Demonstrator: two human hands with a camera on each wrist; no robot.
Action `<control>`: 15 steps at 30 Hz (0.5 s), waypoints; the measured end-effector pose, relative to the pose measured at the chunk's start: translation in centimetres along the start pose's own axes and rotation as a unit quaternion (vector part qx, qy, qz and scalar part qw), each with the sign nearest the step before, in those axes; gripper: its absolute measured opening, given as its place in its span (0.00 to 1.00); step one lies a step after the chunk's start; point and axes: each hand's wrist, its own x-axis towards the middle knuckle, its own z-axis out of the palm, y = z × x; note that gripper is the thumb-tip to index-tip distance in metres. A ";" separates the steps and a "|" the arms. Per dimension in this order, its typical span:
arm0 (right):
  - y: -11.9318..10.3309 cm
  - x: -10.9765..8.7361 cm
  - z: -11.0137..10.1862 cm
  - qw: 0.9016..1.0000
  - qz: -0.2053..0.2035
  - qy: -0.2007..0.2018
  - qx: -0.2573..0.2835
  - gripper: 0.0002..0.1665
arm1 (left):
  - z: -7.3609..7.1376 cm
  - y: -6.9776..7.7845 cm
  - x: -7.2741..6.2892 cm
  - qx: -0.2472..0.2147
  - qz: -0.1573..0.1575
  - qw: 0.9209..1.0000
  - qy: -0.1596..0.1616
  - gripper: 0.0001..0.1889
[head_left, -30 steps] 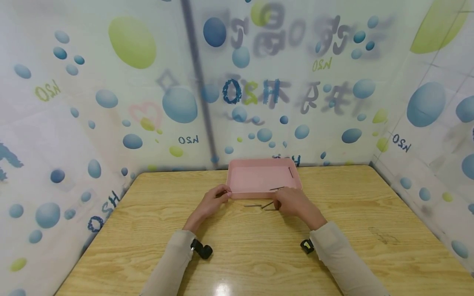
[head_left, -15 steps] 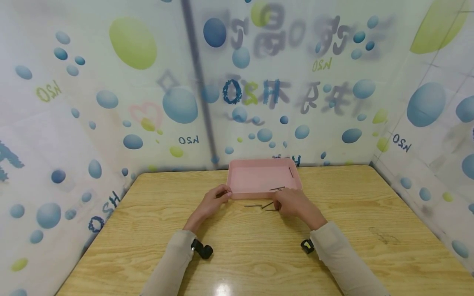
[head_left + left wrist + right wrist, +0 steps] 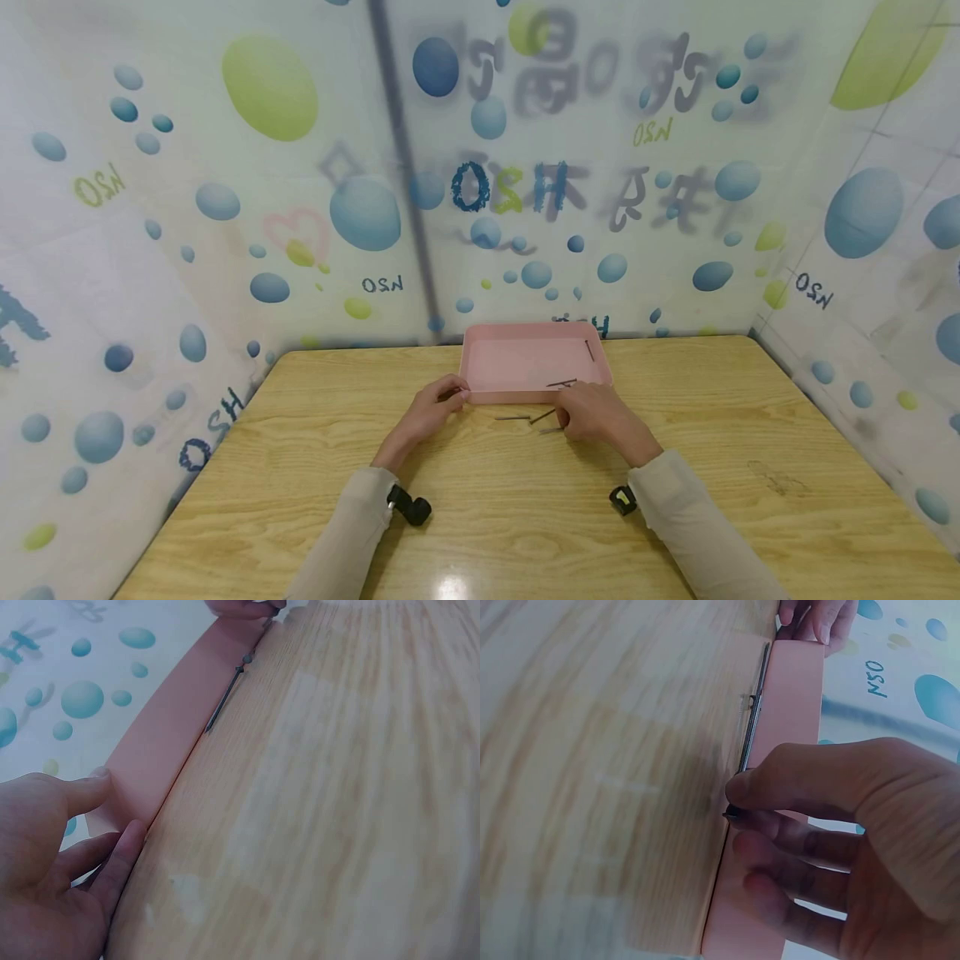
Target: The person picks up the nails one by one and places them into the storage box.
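A shallow pink tray sits near the table's back edge. At its front left corner my left hand pinches the wall, thumb tip up at the rim and fingers low by the table. In front of the tray's right part, my right hand holds a dark nail between thumb and index finger; its head peeks out below the thumb. Left of these fingers, a nail and another slanted nail lie along the tray's front wall. Inside the tray are a nail and more nails, partly hidden.
The wood-grain table spreads toward me. A white sheet with blue and green spots rises behind the tray and on both sides. Small black devices are worn at both wrists.
The nail in my right hand has shifted slightly toward me, away from the slanted one. My left hand and the tray have stayed put.
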 end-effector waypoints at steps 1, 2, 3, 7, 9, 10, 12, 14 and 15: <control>0.0 -0.1 -0.1 1.000 -0.004 0.004 0.000 0.23 | 0.0 -0.1 0.0 0.000 0.000 1.000 0.001 0.08; 0.0 -0.1 -0.1 1.000 -0.007 0.006 -0.002 0.24 | 0.1 -0.1 0.1 0.000 -0.001 1.000 0.003 0.09; -0.1 -0.1 -0.2 1.000 -0.008 0.010 -0.006 0.24 | 0.1 -0.1 0.1 -0.001 0.000 1.000 0.005 0.09; -0.1 -0.1 -0.4 1.000 -0.007 0.016 -0.013 0.25 | 0.2 -0.1 0.2 0.000 -0.004 1.000 0.005 0.10; 0.0 -0.1 -0.4 1.000 -0.005 0.021 -0.017 0.26 | 0.1 0.3 0.0 -0.001 -0.006 1.000 -0.001 0.11; 0.0 0.0 -0.4 1.000 -0.004 0.022 -0.014 0.26 | 0.0 0.6 -0.1 -0.001 -0.007 1.000 -0.004 0.11; 0.1 0.0 -0.5 1.000 -0.003 0.026 -0.012 0.26 | -0.1 1.4 -0.6 -0.003 -0.006 1.000 -0.011 0.10; 0.1 0.0 -0.5 0.999 -0.001 0.032 -0.014 0.25 | -0.3 2.4 -1.1 -0.005 -0.003 1.000 -0.016 0.10; 0.1 0.0 -0.5 0.999 -0.001 0.035 -0.013 0.24 | -0.4 2.8 -1.3 -0.006 -0.001 1.000 -0.017 0.10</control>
